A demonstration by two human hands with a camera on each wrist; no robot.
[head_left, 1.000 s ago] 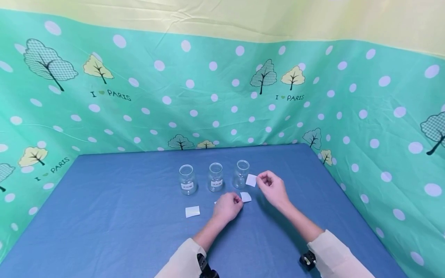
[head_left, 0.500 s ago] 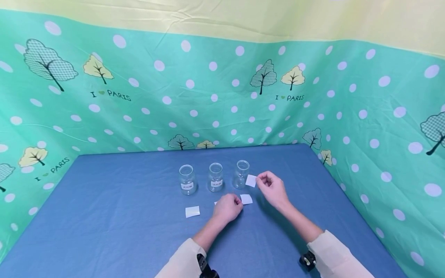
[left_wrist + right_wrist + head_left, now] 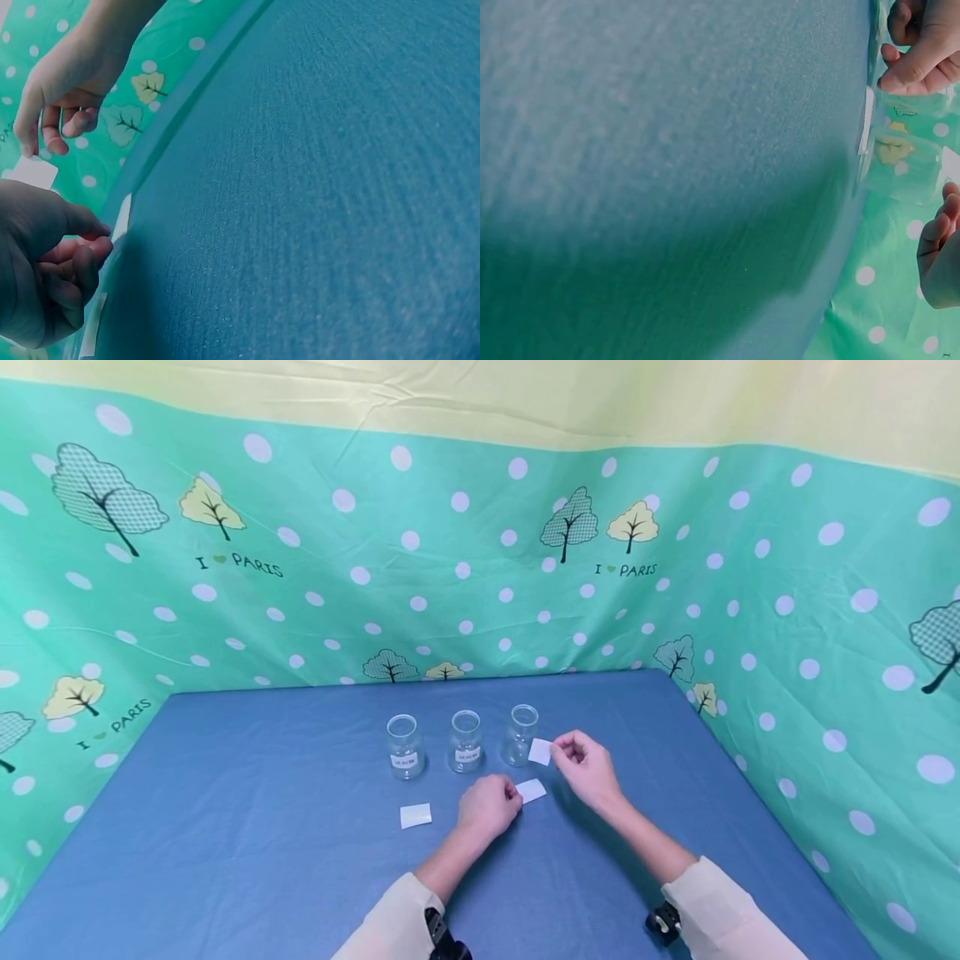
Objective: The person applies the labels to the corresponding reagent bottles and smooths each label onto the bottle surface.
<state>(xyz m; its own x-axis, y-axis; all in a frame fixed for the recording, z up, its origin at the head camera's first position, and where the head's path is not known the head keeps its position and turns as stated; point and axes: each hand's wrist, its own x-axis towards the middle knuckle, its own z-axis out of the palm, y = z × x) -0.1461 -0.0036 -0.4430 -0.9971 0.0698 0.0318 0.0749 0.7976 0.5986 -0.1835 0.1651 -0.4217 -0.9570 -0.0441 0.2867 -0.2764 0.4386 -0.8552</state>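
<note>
My right hand [image 3: 591, 770] pinches a small white label [image 3: 541, 752] by its right edge. The label is raised in front of the right-hand glass jar [image 3: 521, 733], overlapping its lower right side in the head view; whether they touch I cannot tell. Lower and to the left, my left hand [image 3: 489, 806] has thumb and forefinger together on the edge of a white piece of paper [image 3: 531, 792]. The left wrist view shows that paper [image 3: 122, 217] edge-on at the fingertips. The middle jar [image 3: 466, 739] and the left jar [image 3: 405, 745] each bear a white label with small dark writing.
Another white piece of paper [image 3: 416, 815] lies on the blue tablecloth [image 3: 262, 827], in front of the left jar. All three jars stand upright without lids in a row. A green dotted curtain [image 3: 315, 552] rises behind the table and at its sides.
The paper at my left hand has gone from curled up to lying flatter. My right hand and the label have shifted very slightly left. The jars have stayed put.
</note>
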